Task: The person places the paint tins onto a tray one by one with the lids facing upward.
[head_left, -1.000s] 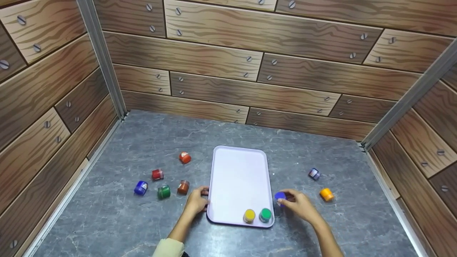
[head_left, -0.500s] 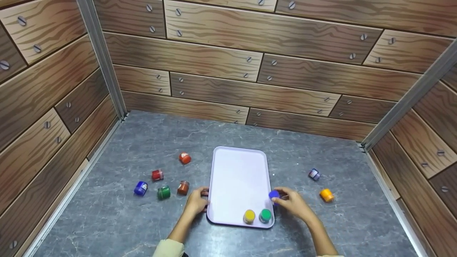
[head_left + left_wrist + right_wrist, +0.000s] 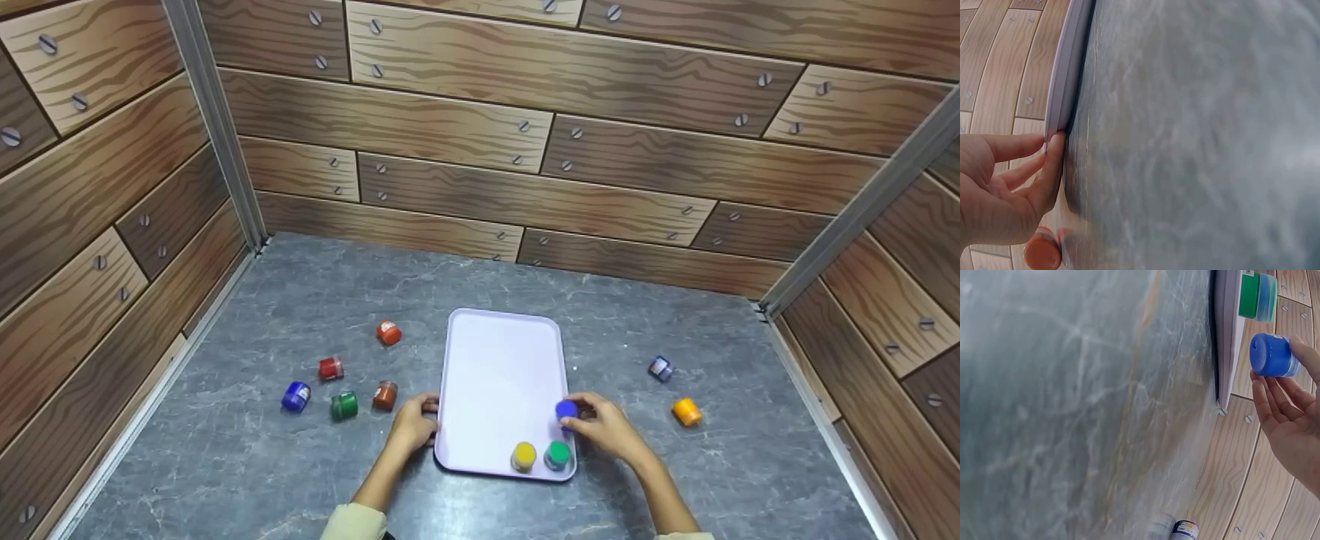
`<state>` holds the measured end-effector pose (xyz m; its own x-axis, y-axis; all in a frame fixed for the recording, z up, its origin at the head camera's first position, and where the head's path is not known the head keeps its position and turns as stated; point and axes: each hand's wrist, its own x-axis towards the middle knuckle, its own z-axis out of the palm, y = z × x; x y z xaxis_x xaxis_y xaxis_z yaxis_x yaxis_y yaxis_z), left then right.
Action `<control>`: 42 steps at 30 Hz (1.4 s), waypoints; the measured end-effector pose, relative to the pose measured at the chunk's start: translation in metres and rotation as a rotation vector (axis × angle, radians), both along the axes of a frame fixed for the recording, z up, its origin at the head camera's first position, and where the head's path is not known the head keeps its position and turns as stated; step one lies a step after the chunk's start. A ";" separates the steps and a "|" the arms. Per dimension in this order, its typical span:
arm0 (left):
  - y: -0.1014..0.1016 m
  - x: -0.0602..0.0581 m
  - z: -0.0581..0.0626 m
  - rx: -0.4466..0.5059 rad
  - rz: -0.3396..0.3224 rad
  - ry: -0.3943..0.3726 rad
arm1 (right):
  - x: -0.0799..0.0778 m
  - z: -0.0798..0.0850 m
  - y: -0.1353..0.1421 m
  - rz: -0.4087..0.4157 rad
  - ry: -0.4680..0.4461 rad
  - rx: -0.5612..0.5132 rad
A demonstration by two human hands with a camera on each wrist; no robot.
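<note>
My right hand (image 3: 609, 427) pinches a small blue paint jar (image 3: 566, 411) between thumb and fingers, over the right rim of a pale lilac tray (image 3: 499, 367). In the right wrist view, the blue jar (image 3: 1270, 355) hangs clear of the tray's edge, with the fingers beneath it. A yellow-topped paint jar (image 3: 523, 456) and a green-topped one (image 3: 557, 454) stand upright in the tray's near right corner. At the left rim, my left hand (image 3: 412, 422) holds the tray's edge, thumb and fingertips on the rim (image 3: 1066, 73) in the left wrist view.
Left of the tray lie several paint jars on their sides: orange-red (image 3: 388, 332), red (image 3: 331, 367), blue (image 3: 296, 396), green (image 3: 344, 405) and brown (image 3: 385, 395). Rightward lie a dark blue-violet jar (image 3: 661, 367) and an orange-yellow one (image 3: 686, 411). Wood-patterned walls (image 3: 450, 105) enclose the grey tabletop.
My right hand has carried the blue paint jar leftward, from beside the tray to over its right rim. The left hand and the other jars stay where they were.
</note>
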<state>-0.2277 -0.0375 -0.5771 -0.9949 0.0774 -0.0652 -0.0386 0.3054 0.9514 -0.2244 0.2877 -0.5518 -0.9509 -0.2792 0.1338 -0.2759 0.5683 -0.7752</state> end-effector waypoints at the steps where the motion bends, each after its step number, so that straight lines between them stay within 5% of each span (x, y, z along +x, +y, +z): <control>1: 0.000 0.000 0.000 0.001 0.000 -0.003 | 0.000 -0.001 0.000 0.002 -0.008 -0.010; 10: 0.000 -0.002 0.000 -0.008 0.008 -0.004 | -0.004 -0.004 -0.002 0.058 -0.057 -0.045; 19: 0.000 -0.001 0.002 -0.025 0.007 -0.010 | 0.007 0.017 -0.011 0.156 -0.101 -0.093; 25: 0.000 0.000 0.002 -0.041 0.003 -0.007 | -0.003 -0.006 -0.002 0.186 -0.093 -0.076; 37: 0.000 0.000 0.003 -0.034 -0.003 0.002 | -0.006 -0.008 -0.001 0.190 -0.097 0.027; 42: -0.002 -0.008 -0.016 0.026 -0.010 0.031 | -0.004 -0.006 -0.001 0.215 -0.089 0.022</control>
<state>-0.2354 -0.0399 -0.5935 -0.9955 0.0888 -0.0324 -0.0061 0.2812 0.9596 -0.2285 0.2866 -0.5575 -0.8770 -0.4786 0.0437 -0.3235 0.5206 -0.7901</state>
